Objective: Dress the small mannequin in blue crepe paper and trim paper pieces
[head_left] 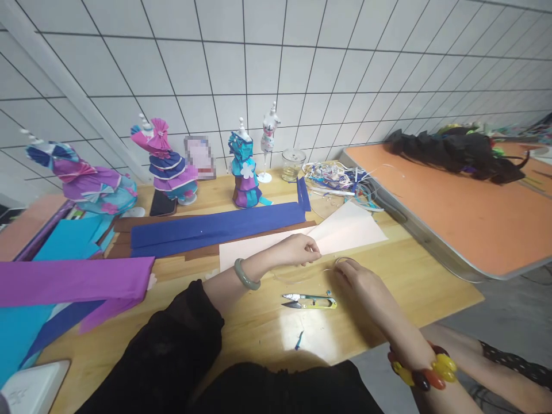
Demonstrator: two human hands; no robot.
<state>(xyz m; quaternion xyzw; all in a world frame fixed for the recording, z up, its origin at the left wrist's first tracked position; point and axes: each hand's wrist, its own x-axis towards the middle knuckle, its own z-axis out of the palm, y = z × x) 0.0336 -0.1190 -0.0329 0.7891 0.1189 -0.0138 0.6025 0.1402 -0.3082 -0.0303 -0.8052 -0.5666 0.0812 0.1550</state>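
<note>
My left hand (299,250) is closed in a pinch over the front edge of a pale pink strip (345,230) of paper or cloth; what its fingertips hold is too small to make out. To its right, my right hand (356,279) is low at the tabletop with its fingers pressed together. A thin clear thread (297,282) curves over the wood between both hands and seems to end in the right fingers. Yellow-handled thread snips (317,305) lie just in front of the hands, beside a small blue scrap (299,340).
Dressed mini mannequins (246,167) and a bare one (268,135) stand by the wall, near a glass (293,164) and a scrap pile (334,175). Blue (215,227) and purple strips (73,282) lie left. At right are an orange table (452,213) and another person's arm (487,362).
</note>
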